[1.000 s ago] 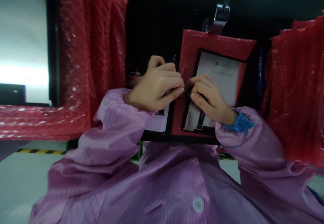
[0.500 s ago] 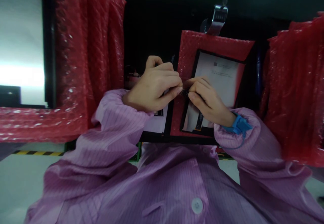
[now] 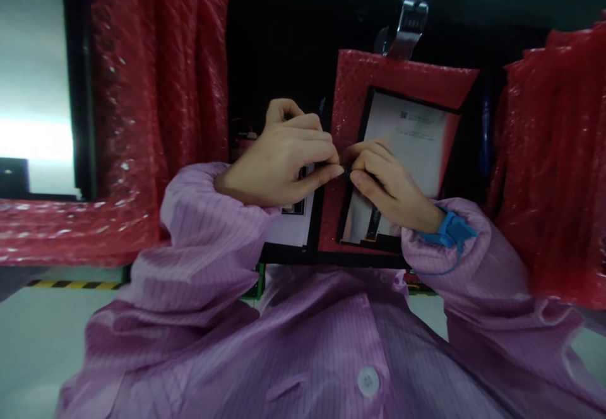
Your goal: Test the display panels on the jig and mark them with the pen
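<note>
My left hand (image 3: 288, 160) is closed in a pinch above the inner edge of a white panel (image 3: 291, 233) with a black border. Facing it, my right hand (image 3: 391, 185), with a blue band at the wrist, pinches too. A small dark piece (image 3: 346, 173) shows between the fingertips; which hand grips it is too small to tell. Under my right hand lies a tilted display panel (image 3: 419, 138) with a black frame, resting on a red bubble-wrap sheet (image 3: 348, 94). A dark flat cable (image 3: 374, 224) crosses the panel's lower part.
Stacked red bubble wrap (image 3: 180, 91) stands at the left, with a large bright panel (image 3: 33, 78) on it. More red bubble wrap (image 3: 558, 173) is at the right. A metal tally counter (image 3: 411, 24) sits behind the sheet, and a blue pen-like object (image 3: 485, 132) lies right of the panel.
Both hands stay pinched near each other. My left wrist has shifted slightly left. The view has moved a little, so the left panel appears farther left.
</note>
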{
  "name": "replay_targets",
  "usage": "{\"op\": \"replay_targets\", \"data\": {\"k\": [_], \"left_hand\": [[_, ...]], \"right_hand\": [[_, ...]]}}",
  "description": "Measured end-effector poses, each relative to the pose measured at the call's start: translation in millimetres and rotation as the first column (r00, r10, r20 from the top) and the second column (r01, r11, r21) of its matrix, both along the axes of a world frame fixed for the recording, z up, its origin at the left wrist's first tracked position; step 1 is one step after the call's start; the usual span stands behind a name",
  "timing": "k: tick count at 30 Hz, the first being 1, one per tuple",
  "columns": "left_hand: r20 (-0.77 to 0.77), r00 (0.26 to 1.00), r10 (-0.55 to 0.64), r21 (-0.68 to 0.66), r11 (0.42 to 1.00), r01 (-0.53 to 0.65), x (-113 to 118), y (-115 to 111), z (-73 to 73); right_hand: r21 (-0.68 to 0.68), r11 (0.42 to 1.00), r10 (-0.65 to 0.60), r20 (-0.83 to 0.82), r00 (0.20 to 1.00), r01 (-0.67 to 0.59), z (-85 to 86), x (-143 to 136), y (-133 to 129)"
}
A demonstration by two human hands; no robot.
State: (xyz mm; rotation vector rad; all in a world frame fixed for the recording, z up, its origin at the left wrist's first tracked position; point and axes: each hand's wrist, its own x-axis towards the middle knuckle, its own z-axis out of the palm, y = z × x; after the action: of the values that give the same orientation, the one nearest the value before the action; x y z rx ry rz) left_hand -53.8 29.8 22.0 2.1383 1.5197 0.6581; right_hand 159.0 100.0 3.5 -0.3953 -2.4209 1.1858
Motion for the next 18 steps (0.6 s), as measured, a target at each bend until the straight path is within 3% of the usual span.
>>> {"op": "replay_targets", "data": {"k": [18], "left_hand": [[0.075,0.996,0.052,0.006,0.999,-0.053,2.8,3.0,-2.3]], "right_hand": [[0.022,1.0,0.015,-0.008,1.0,-0.015,-3.3,1.6,-0.7]]}}
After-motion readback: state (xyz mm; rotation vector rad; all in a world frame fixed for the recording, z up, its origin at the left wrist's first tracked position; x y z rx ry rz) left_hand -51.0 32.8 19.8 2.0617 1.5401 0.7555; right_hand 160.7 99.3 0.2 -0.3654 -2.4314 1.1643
